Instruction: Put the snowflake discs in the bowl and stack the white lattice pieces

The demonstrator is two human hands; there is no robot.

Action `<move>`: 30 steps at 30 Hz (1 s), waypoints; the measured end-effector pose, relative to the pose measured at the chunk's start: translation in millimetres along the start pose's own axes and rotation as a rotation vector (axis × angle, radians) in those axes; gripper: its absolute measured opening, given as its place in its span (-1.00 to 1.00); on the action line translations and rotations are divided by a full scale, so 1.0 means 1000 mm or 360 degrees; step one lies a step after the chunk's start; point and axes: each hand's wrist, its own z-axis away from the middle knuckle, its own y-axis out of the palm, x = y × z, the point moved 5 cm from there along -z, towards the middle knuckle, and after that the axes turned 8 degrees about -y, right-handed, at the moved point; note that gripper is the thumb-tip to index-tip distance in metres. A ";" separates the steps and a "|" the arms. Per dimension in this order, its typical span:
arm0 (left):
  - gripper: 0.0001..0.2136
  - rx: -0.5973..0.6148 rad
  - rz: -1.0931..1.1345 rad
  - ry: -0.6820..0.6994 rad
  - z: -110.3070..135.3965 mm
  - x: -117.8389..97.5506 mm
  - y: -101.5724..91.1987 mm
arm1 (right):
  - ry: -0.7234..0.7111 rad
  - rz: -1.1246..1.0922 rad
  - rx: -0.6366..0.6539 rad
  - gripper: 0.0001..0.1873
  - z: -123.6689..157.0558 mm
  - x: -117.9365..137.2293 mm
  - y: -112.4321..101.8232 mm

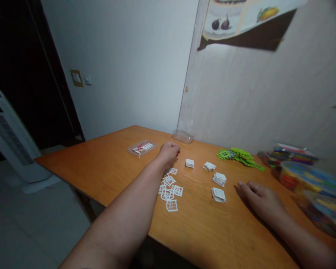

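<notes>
My left hand (169, 152) reaches out over the orange wooden table (106, 168), its fingers curled down and closed at the far end of a scatter of loose white window-shaped plastic pieces (169, 188); what it pinches is hidden. My right hand (261, 200) lies flat on the table with fingers stretched out, just right of a small stack of white pieces (218, 194). Three more white stacks (218, 179) (209, 166) (189, 163) lie beyond it.
A clear lid with a red and white card (142, 148) and a clear empty tub (183, 136) lie at the far side. Green plastic pieces (239, 156) and tubs of coloured pieces (310, 179) sit at right. A white fan heater (11, 142) stands on the floor, left.
</notes>
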 end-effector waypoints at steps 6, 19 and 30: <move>-0.98 -0.0261 0.0067 0.0111 0.002 0.006 -0.012 | 0.0002 0.0229 0.0167 -0.44 -0.010 0.019 0.000; -0.90 -0.0165 -0.0416 -0.0010 0.022 0.005 -0.043 | -0.0081 0.0181 0.0146 -0.42 -0.015 0.019 0.005; -0.71 0.0224 -0.1140 -0.0220 0.064 0.037 -0.072 | -0.0109 0.0192 0.0137 -0.48 -0.015 0.025 0.005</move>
